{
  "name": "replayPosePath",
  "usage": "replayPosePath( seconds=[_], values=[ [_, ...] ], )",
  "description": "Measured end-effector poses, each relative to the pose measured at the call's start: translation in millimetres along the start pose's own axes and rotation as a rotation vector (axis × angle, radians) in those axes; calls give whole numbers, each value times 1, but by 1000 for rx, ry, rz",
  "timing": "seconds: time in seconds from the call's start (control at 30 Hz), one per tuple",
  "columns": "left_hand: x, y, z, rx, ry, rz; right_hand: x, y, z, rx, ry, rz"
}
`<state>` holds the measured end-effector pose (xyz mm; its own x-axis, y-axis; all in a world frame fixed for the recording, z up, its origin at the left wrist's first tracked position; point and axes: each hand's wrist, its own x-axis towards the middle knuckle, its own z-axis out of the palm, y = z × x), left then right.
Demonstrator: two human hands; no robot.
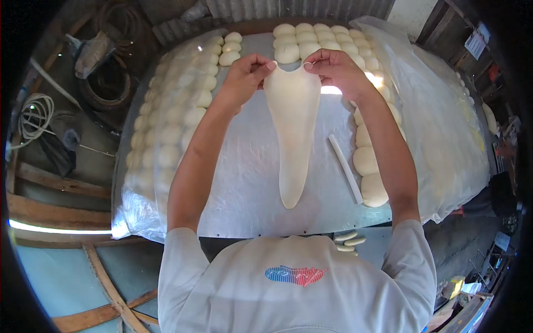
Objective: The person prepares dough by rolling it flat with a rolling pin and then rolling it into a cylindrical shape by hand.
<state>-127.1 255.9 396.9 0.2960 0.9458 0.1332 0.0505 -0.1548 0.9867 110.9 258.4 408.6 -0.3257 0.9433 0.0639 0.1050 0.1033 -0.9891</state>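
Note:
A long, flattened sheet of pale dough stretches between my two hands, wide at the far end and narrowing to a rounded tip toward me. My left hand pinches its far left corner between thumb and fingers. The far right corner is pinched the same way by my right hand. Between the two grips the dough's far edge sags in a curve. Beneath lies a shiny metal tabletop. A slim white rolling pin rests at a slant to the right of the dough, beside a row of dough balls.
Rows of dough balls line the table's far side. Clear plastic sheeting covers more balls on the left, and another plastic sheet drapes the right side. Several small rolled dough pieces lie below the near edge. Coiled cable hangs at left.

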Motion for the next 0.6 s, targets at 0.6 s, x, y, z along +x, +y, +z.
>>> replayPosePath(
  seconds=[0.6],
  values=[
    [-33, -158, 44, 556, -125, 123, -74, 207, 0, -125, 273, -85]
  ],
)
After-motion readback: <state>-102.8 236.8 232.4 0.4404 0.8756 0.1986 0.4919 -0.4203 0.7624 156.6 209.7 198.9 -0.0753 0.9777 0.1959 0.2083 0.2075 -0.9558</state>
